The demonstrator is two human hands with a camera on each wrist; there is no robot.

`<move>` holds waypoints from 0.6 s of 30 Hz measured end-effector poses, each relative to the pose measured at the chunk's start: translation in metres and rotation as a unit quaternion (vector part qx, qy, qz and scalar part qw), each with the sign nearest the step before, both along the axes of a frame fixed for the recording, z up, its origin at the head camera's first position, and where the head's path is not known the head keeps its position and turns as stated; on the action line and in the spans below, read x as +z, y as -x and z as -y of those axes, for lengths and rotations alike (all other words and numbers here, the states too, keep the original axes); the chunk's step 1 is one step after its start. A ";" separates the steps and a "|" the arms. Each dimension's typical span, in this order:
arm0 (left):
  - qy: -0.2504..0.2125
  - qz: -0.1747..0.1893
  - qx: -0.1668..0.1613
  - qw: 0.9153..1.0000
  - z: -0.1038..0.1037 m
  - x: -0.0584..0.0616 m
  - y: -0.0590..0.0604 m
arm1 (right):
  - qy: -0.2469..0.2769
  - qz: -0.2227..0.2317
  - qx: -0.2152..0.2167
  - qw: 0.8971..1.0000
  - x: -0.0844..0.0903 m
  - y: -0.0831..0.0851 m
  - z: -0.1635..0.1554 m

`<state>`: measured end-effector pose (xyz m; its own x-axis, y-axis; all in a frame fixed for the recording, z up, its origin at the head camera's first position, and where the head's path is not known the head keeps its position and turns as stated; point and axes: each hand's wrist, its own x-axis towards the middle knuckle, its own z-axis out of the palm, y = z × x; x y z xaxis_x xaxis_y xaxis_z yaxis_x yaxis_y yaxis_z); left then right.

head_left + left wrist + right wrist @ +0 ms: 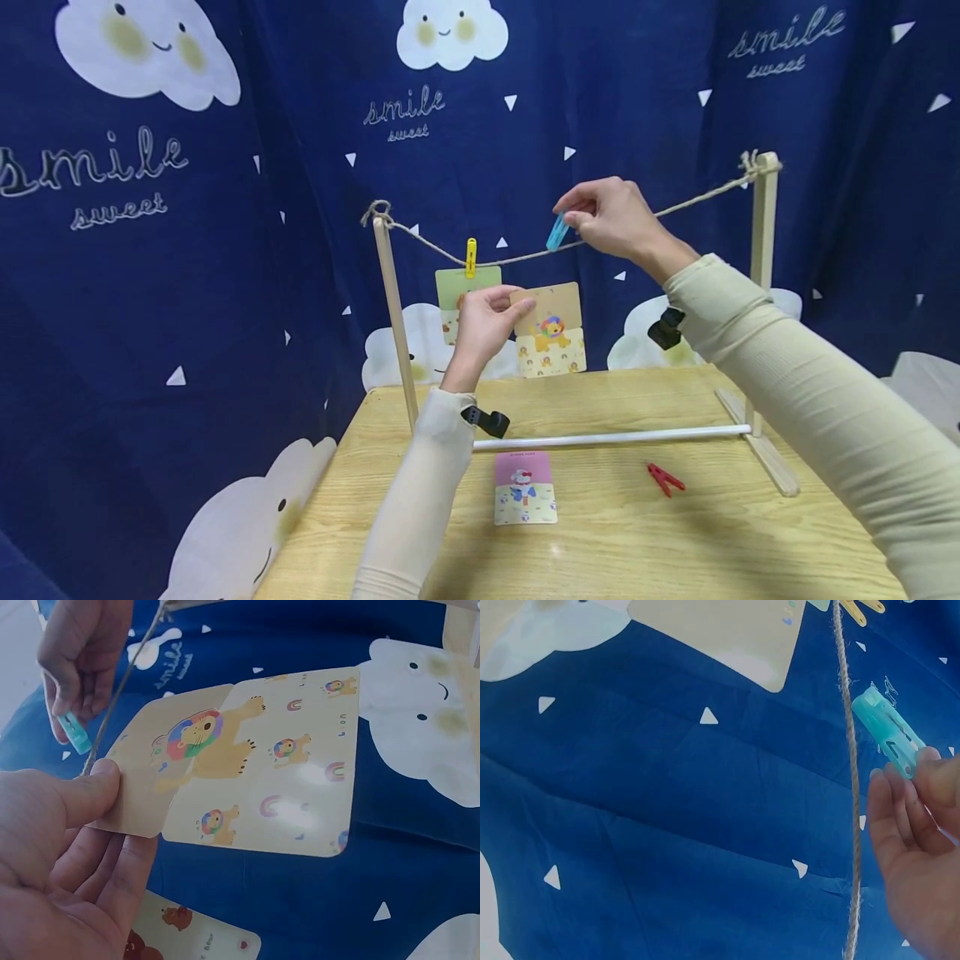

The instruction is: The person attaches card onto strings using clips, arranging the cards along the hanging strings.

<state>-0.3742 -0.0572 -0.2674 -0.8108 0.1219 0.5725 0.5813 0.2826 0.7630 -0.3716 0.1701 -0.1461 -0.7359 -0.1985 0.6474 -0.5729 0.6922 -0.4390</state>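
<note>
My left hand (pixel 487 321) pinches a lion card (pixel 549 330) by its left edge and holds it up below the rope (pixel 517 258); in the left wrist view my thumb (pixel 86 795) lies on the lion card (pixel 247 761). My right hand (pixel 611 218) pinches a light blue clothespin (pixel 557 232) right at the rope, above the card. The right wrist view has the blue clothespin (pixel 889 729) beside the rope (pixel 849 787), at my fingertips (pixel 900 817). A yellow clothespin (pixel 471 257) holds a green card (pixel 452 292) on the rope to the left.
The rope hangs between two wooden posts (pixel 395 317) on a wooden table (pixel 600 542). A white rod (pixel 611 437) lies across the stand's base. A pink card (pixel 524 488) and a red clothespin (pixel 664 479) lie on the table. A blue cloud-print cloth (pixel 187 250) hangs behind.
</note>
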 end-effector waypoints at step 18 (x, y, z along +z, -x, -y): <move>0.008 -0.007 0.031 0.999 -0.001 0.006 0.004 | 0.000 -0.010 -0.012 1.000 -0.001 0.006 0.006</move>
<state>-0.3779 -0.0558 -0.2610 -0.8086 0.0819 0.5826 0.5735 0.3307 0.7495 -0.3772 0.1639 -0.1473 -0.7273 -0.1808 0.6621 -0.5642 0.7068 -0.4268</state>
